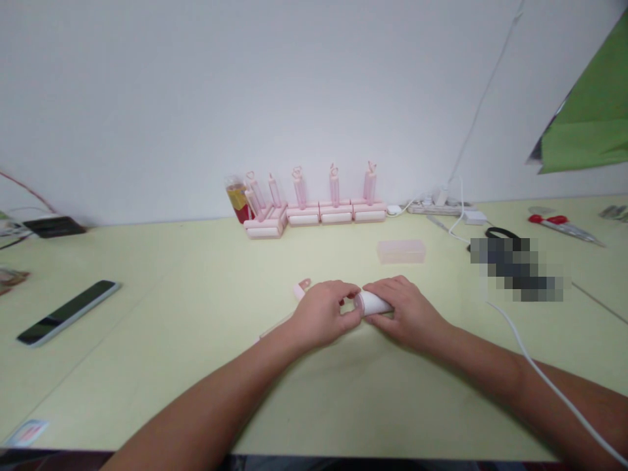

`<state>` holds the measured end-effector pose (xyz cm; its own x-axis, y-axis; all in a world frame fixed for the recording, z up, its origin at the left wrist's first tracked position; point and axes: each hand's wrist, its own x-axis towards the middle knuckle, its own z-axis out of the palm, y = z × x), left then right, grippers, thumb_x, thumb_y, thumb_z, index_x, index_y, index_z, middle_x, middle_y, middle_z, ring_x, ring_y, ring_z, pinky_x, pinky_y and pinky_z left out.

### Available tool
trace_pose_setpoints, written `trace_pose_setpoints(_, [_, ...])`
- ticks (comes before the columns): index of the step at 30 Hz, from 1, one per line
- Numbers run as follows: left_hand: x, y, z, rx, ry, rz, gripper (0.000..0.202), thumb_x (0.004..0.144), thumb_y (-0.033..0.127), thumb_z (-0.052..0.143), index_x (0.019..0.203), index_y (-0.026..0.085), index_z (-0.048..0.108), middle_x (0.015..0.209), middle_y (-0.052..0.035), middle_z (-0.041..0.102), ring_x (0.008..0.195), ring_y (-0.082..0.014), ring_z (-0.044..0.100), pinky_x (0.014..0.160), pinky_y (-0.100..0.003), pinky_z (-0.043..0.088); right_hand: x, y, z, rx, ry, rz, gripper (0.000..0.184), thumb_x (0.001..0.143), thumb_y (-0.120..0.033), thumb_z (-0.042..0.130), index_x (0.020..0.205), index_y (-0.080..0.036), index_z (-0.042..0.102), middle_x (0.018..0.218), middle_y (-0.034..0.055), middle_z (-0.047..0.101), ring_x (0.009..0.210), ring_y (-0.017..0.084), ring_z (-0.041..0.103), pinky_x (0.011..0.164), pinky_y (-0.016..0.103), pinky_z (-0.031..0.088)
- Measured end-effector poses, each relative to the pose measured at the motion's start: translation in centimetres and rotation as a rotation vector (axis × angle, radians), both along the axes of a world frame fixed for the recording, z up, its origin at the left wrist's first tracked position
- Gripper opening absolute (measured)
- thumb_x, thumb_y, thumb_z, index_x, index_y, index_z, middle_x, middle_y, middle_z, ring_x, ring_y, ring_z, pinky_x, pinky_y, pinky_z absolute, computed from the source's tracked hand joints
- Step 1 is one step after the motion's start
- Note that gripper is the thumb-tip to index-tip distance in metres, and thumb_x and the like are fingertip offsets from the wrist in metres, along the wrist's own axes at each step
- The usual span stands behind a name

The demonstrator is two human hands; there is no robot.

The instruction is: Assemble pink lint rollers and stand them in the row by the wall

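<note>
Both my hands meet at the middle of the pale green table [161,275]. My left hand [321,314] is closed around a pink lint roller handle [301,288], whose end sticks out past my knuckles. My right hand [405,311] grips a white roller roll [371,303], which lies between the two hands. The joint between handle and roll is hidden by my fingers.
A row of pink lint rollers [318,206] stands against the wall with a small red and yellow jar [238,198]. A translucent pink cover [401,251] lies beyond my hands. A phone [69,311] lies left. A white cable [540,373] crosses my right arm; red-handled scissors [564,226] lie right.
</note>
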<state>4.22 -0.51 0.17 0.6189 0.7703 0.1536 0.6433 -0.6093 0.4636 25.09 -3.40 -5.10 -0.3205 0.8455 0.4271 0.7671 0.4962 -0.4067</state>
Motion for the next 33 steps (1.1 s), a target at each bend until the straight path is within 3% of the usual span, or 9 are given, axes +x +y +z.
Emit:
trace_pose_setpoints(4, [0.1, 0.1, -0.3, 0.012, -0.030, -0.006, 0.031, 0.078, 0.029, 0.061, 0.106, 0.020, 0.070, 0.097, -0.0037, 0.073, 0.079, -0.0175, 0.063, 0.080, -0.032, 0.041, 0.0, 0.1, 0.2, -0.039, -0.037, -0.030, 0.044, 0.078, -0.034, 0.074, 0.119, -0.024, 0.063, 0.107, 0.0068, 0.070, 0.097, 0.027, 0.057, 0.086, 0.041, 0.042])
trace_pose_setpoints(9, [-0.1, 0.6, -0.9, 0.032, -0.076, 0.055, 0.025, 0.076, 0.030, 0.064, 0.099, 0.023, 0.071, 0.084, 0.0001, 0.071, 0.072, -0.0155, 0.060, 0.084, -0.033, 0.041, 0.1, 0.1, 0.3, -0.053, -0.032, -0.035, 0.043, 0.080, -0.038, 0.072, 0.119, -0.022, 0.064, 0.106, 0.0072, 0.069, 0.097, 0.026, 0.057, 0.087, 0.039, 0.042])
trace_pose_setpoints(14, [-0.5, 0.9, -0.8, -0.002, -0.136, 0.044, 0.026, 0.076, 0.029, 0.063, 0.100, 0.022, 0.068, 0.087, -0.0004, 0.071, 0.074, -0.0159, 0.060, 0.073, -0.029, 0.043, 0.6, 0.5, 0.5, -0.082, 0.016, -0.112, 0.045, 0.081, -0.037, 0.069, 0.121, -0.020, 0.063, 0.111, 0.0090, 0.069, 0.099, 0.027, 0.058, 0.089, 0.039, 0.043])
trace_pose_setpoints(20, [0.2, 0.4, -0.7, 0.197, 0.175, -0.119, 0.022, 0.076, 0.029, 0.061, 0.094, 0.021, 0.070, 0.084, -0.0063, 0.069, 0.081, -0.0235, 0.061, 0.078, -0.037, 0.039, 0.9, 0.9, 0.9, -0.076, 0.292, -0.223, 0.048, 0.085, -0.039, 0.063, 0.128, -0.019, 0.056, 0.121, 0.0092, 0.066, 0.104, 0.026, 0.061, 0.092, 0.039, 0.045])
trace_pose_setpoints(25, [0.8, 0.5, -1.3, 0.222, 0.281, -0.156, 0.022, 0.076, 0.030, 0.063, 0.093, 0.018, 0.068, 0.088, -0.0092, 0.068, 0.087, -0.0268, 0.060, 0.080, -0.039, 0.039, 0.7, 1.0, 0.6, -0.215, 0.629, -0.189, 0.050, 0.084, -0.043, 0.063, 0.126, -0.016, 0.055, 0.108, 0.0093, 0.070, 0.089, 0.024, 0.064, 0.078, 0.035, 0.049])
trace_pose_setpoints(30, [0.5, 0.4, -1.1, 0.059, -0.077, 0.006, 0.058, 0.086, 0.052, 0.059, 0.131, 0.017, 0.053, 0.113, -0.0113, 0.067, 0.099, -0.0265, 0.060, 0.088, -0.041, 0.042, 0.4, 0.6, 1.2, -0.302, 0.706, -0.073, 0.047, 0.084, -0.043, 0.063, 0.121, -0.015, 0.062, 0.107, 0.0089, 0.071, 0.090, 0.025, 0.065, 0.079, 0.035, 0.050])
trace_pose_setpoints(33, [0.4, 0.1, -0.9, -0.129, -0.336, 0.056, 0.064, 0.086, 0.051, 0.060, 0.139, 0.018, 0.046, 0.109, -0.0081, 0.067, 0.092, -0.0207, 0.060, 0.082, -0.034, 0.045, -0.1, -0.3, 1.6, -0.364, 0.645, 0.050, 0.048, 0.082, -0.041, 0.068, 0.124, -0.019, 0.064, 0.111, 0.0063, 0.072, 0.097, 0.026, 0.065, 0.085, 0.037, 0.050])
